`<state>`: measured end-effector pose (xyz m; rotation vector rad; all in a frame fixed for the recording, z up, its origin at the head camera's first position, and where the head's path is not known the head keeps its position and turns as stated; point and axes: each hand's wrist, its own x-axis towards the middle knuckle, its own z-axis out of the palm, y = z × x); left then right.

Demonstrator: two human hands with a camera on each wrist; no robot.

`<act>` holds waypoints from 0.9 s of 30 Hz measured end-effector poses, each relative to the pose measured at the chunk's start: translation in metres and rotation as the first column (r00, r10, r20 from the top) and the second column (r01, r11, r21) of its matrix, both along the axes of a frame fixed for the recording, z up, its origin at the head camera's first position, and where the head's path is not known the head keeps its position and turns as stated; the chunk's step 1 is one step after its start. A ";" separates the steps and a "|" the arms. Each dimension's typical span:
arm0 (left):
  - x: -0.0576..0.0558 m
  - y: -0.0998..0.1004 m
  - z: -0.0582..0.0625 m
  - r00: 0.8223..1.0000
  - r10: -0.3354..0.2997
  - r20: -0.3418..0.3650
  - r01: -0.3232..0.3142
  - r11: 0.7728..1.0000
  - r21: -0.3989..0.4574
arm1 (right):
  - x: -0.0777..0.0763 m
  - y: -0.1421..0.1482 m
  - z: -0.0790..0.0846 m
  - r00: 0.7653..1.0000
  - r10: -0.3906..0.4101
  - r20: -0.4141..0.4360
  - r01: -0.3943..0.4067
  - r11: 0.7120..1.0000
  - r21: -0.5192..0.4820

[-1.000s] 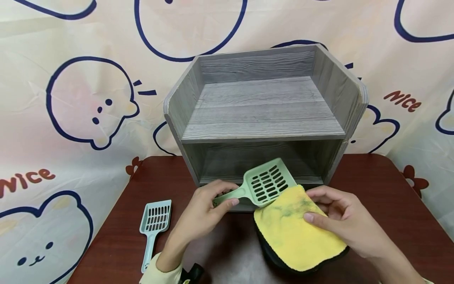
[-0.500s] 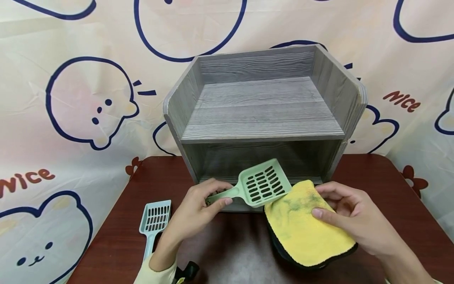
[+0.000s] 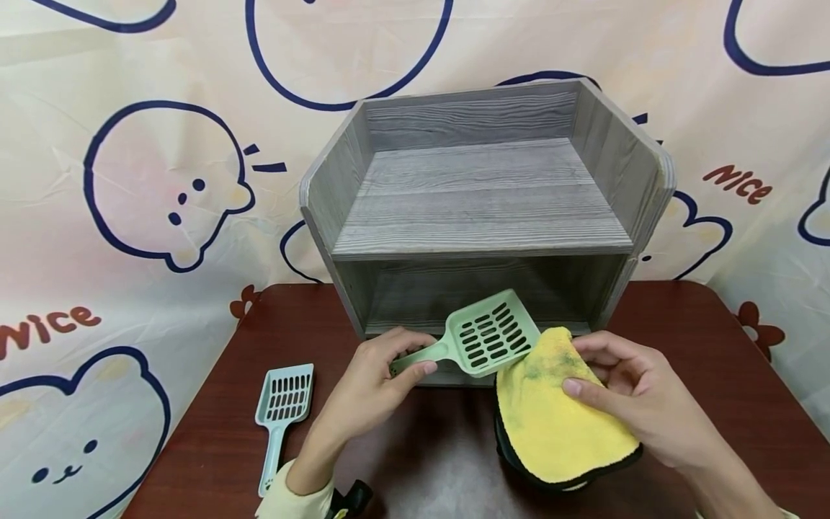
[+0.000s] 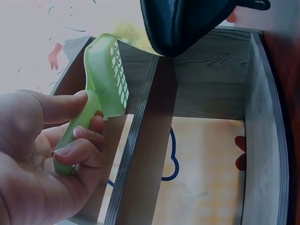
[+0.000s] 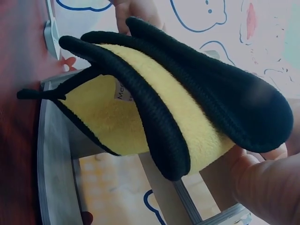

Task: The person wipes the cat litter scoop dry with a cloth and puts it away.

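My left hand (image 3: 382,386) grips the handle of a green slotted litter scoop (image 3: 496,335), its scoop end pointing right and held in front of the grey shelf. In the left wrist view, thumb and fingers curl round the green handle. A folded yellow cloth (image 3: 560,418) with a dark edge hangs from my right hand (image 3: 638,396), pinched between thumb and fingers. Greenish smudges mark its upper part. The cloth's top corner meets the lower right edge of the scoop. The right wrist view shows the cloth's dark-bordered folds and a small white label (image 5: 123,90).
A grey wooden two-tier shelf (image 3: 483,198) stands at the back of the dark red-brown table (image 3: 214,447). To the left lies a pale blue slotted scoop (image 3: 285,400). Behind everything hangs a cartoon-printed backdrop (image 3: 175,187).
The scoop shifts left and then back right in my left hand. The cloth's lower part swings rightward and looks narrower, while my right hand keeps its pinch near the scoop's edge.
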<state>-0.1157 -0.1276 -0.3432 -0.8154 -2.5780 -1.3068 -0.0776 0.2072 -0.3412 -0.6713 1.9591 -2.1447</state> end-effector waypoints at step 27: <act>-0.001 0.002 -0.005 1.000 -0.010 -0.004 0.010 1.000 -0.007 | 0.000 -0.004 -0.002 0.997 0.048 0.053 -0.050 0.998 0.044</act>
